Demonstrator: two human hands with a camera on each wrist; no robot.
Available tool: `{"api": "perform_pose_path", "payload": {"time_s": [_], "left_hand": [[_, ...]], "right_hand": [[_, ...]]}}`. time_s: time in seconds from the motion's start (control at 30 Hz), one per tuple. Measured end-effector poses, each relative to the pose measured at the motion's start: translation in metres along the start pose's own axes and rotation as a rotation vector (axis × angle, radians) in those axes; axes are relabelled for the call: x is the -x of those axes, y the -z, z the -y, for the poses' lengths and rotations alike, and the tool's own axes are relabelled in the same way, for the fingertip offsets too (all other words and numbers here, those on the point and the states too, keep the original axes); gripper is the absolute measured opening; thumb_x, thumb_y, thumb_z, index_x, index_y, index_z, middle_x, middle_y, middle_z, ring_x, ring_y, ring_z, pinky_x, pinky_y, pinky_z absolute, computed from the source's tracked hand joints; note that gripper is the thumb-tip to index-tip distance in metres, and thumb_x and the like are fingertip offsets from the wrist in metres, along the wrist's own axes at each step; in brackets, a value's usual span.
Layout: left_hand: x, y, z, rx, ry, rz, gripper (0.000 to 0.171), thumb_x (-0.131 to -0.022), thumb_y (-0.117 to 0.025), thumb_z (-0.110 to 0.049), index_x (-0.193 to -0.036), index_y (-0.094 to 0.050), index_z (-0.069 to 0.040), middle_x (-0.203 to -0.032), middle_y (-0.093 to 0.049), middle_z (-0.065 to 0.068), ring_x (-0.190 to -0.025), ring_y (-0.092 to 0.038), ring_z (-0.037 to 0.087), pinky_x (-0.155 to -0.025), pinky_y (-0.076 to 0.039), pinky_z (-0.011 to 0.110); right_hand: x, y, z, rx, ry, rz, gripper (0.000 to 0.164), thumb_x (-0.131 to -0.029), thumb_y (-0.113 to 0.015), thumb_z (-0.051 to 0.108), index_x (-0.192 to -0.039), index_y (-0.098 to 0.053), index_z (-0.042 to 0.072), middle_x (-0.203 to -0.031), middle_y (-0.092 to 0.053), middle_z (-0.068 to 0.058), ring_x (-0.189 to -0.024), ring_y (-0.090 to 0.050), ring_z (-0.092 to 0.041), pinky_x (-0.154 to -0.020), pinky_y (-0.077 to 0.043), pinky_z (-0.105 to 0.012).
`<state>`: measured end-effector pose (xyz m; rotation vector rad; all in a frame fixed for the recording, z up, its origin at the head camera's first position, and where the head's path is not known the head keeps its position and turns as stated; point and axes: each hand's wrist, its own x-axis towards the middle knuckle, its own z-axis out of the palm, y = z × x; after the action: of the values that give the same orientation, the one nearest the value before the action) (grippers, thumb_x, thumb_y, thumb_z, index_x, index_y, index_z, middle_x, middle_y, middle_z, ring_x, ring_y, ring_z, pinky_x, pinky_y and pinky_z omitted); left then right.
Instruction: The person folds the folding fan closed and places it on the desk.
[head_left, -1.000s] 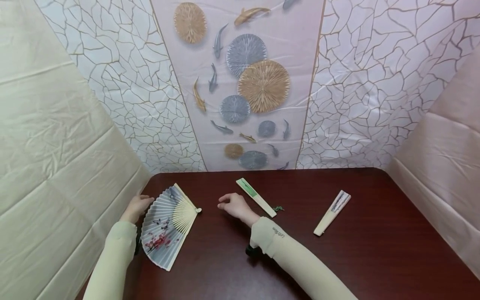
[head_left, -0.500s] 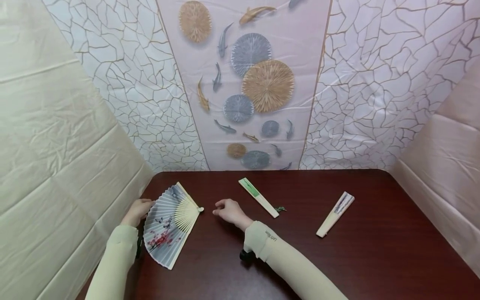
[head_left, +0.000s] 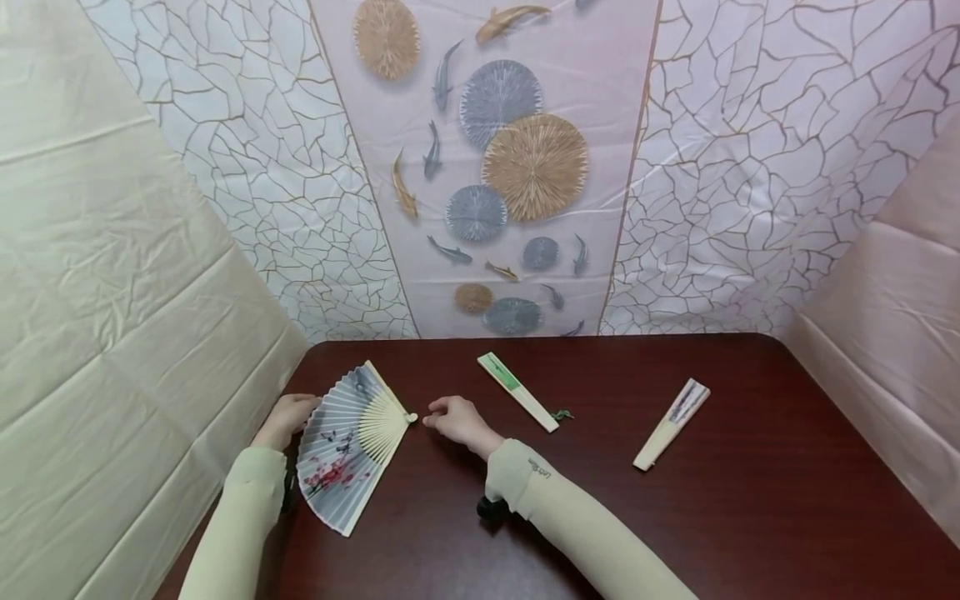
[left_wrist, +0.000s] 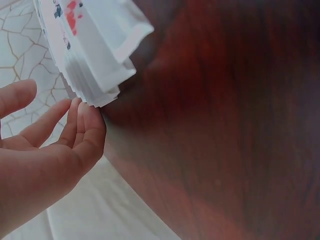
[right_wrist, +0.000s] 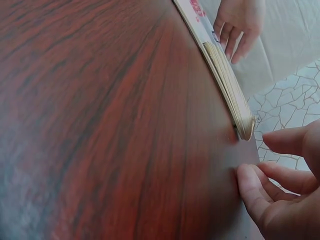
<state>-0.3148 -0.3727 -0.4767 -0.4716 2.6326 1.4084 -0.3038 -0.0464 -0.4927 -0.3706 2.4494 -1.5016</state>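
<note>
An unfolded folding fan [head_left: 330, 454], grey-blue with dark and red blossom print, lies on the dark red-brown table with its pale ribs pointing right. My left hand [head_left: 288, 417] is at its pleated outer edge, fingers loosely bent. In the left wrist view, the fingertips [left_wrist: 85, 107] touch the pleats and the thumb stands apart. My right hand [head_left: 459, 421] hovers just right of the fan's pivot [head_left: 412, 417]. From the right wrist view, a small gap separates its fingers from the pivot, and nothing is held.
A folded fan with a green panel [head_left: 501, 373] and green tassel lies behind my right hand. Another folded fan [head_left: 671, 425], white with dark print, lies farther right. Beige cloth [head_left: 150, 333] hangs along the table's left side, and a patterned curtain [head_left: 517, 250] stands behind.
The open fan has slid a little to the right, with my left hand following at its outer edge. My right hand moved left towards the pivot, then stayed. Both folded fans lie unmoved.
</note>
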Motion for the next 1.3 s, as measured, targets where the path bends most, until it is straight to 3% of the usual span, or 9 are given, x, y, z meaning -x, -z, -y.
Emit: {"api": "perform_pose_path", "payload": {"time_s": [0.33,0.63,0.93,1.3], "left_hand": [[-0.003,-0.022,-0.015,-0.018,-0.033,0.055,0.054,-0.107,-0.044,-0.023,-0.145,-0.038,0.016,-0.15,-0.036,0.035,-0.137,-0.037,0.049,-0.112,-0.034,0.061],[-0.003,-0.04,-0.03,-0.05,-0.072,0.08,0.05,-0.107,-0.044,-0.022,-0.143,-0.043,0.013,-0.149,-0.038,0.034,-0.136,-0.038,0.048,-0.111,-0.036,0.061],[-0.008,-0.046,-0.033,-0.057,-0.075,0.094,0.052,-0.107,-0.045,-0.022,-0.144,-0.041,0.013,-0.15,-0.035,0.034,-0.139,-0.034,0.049,-0.113,-0.032,0.062],[-0.006,-0.051,-0.036,-0.058,-0.08,0.102,0.049,-0.107,-0.046,-0.023,-0.144,-0.044,0.01,-0.151,-0.037,0.032,-0.138,-0.036,0.048,-0.112,-0.033,0.063]], "right_hand": [[0.001,0.003,-0.003,0.011,0.004,-0.048,0.035,-0.098,-0.067,0.017,-0.126,-0.065,-0.003,-0.111,-0.07,-0.013,-0.099,-0.066,-0.023,-0.084,-0.056,-0.039],[-0.002,0.01,-0.006,-0.046,-0.003,-0.034,0.028,-0.1,-0.063,0.017,-0.12,-0.07,-0.002,-0.1,-0.07,-0.009,-0.076,-0.064,-0.018,-0.064,-0.053,-0.029],[0.001,0.011,-0.006,-0.024,0.02,-0.025,0.028,-0.099,-0.067,0.029,-0.104,-0.076,0.003,-0.083,-0.071,-0.007,-0.071,-0.064,-0.021,-0.062,-0.052,-0.03],[-0.001,0.006,-0.005,0.001,0.031,-0.055,0.018,-0.096,-0.07,0.019,-0.099,-0.076,0.003,-0.082,-0.07,-0.004,-0.067,-0.058,-0.015,-0.059,-0.048,-0.027]]}}
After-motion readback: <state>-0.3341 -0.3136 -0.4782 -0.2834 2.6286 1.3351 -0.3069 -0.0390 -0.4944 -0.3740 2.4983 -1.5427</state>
